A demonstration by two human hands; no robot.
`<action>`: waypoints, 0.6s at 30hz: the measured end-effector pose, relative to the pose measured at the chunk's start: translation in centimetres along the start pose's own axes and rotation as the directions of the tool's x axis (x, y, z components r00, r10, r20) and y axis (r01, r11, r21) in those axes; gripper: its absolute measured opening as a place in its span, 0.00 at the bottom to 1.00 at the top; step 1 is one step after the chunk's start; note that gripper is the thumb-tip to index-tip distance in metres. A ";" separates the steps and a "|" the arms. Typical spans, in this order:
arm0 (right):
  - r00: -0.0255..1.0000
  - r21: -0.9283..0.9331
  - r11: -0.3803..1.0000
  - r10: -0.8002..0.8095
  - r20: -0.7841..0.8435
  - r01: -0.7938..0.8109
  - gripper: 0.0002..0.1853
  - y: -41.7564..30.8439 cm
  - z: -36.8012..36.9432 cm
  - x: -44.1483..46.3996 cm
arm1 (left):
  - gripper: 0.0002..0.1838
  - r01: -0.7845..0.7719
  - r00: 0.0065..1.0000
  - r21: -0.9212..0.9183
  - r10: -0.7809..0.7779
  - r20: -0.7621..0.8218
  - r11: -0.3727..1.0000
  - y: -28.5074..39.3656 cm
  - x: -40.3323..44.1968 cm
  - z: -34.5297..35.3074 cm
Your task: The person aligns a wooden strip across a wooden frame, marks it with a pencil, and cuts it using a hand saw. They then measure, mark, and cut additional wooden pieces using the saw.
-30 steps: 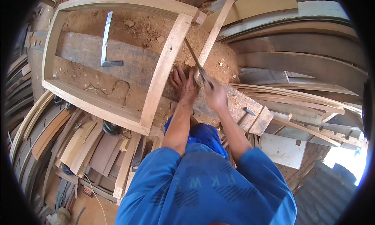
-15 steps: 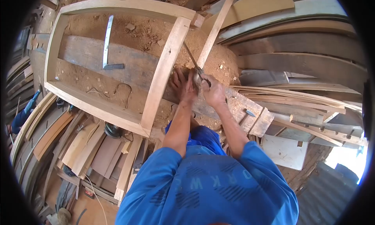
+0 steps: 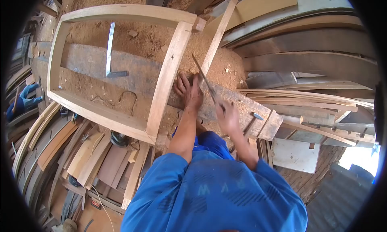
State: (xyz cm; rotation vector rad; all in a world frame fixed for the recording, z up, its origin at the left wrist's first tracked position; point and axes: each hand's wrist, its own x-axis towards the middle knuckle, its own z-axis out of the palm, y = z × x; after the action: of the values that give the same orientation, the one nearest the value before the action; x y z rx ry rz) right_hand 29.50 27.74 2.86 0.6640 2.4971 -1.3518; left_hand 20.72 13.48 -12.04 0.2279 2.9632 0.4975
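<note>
I am watching the right hand gripping a thin dark metal saw across a narrow pale wooden strip, seemingly not yet cut through, its end lying by the spread left hand.

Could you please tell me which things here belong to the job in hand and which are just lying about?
Likely in the job:
- saw in the right hand
- narrow wooden strip by the left hand
- wooden frame, perhaps

Apparently lying about:
- metal square
- white board
- stacked planks

A white panel lies near seemingly corrugated sheeting.
</note>
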 end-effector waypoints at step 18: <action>0.997 0.065 0.998 -0.014 -0.072 0.019 0.15 2.9 0.0 -3.9 | 0.39 0.078 0.995 0.088 -0.084 0.062 0.993 1.0 -0.2 -0.1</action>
State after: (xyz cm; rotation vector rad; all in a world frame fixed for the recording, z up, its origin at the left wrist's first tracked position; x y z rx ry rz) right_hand 34.29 28.02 2.31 0.7192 2.5289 -1.4457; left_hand 20.99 14.34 -11.56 0.1293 2.9184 0.3468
